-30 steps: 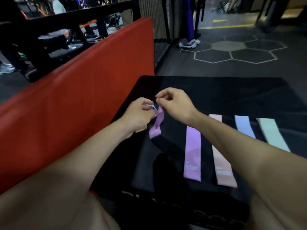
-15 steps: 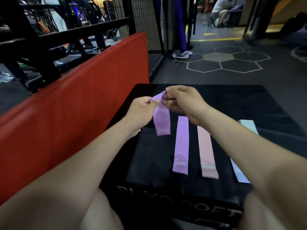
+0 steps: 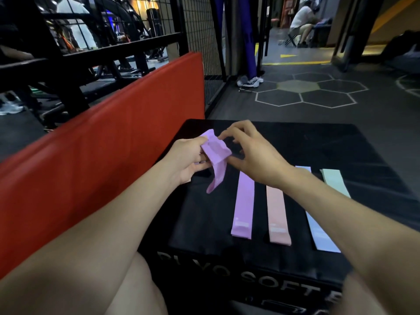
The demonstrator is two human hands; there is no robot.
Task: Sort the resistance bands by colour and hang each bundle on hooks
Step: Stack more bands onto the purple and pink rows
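Five resistance bands are counted in all. Two are purple: one purple band (image 3: 216, 155) is held up in the left hand (image 3: 188, 159), just beside the fingertips of the right hand (image 3: 254, 155), and a second purple band (image 3: 243, 205) is laid flat just below the right hand. One pink band (image 3: 277, 217) is seen beneath the right wrist. One light blue band (image 3: 320, 233) is partly covered by the right forearm, and one mint green band (image 3: 335, 181) is laid beyond that forearm, to its right. Two hands are counted. One black plyo box (image 3: 295, 144) is counted beneath both hands, and one red mat (image 3: 102, 155) to the left of the left hand.
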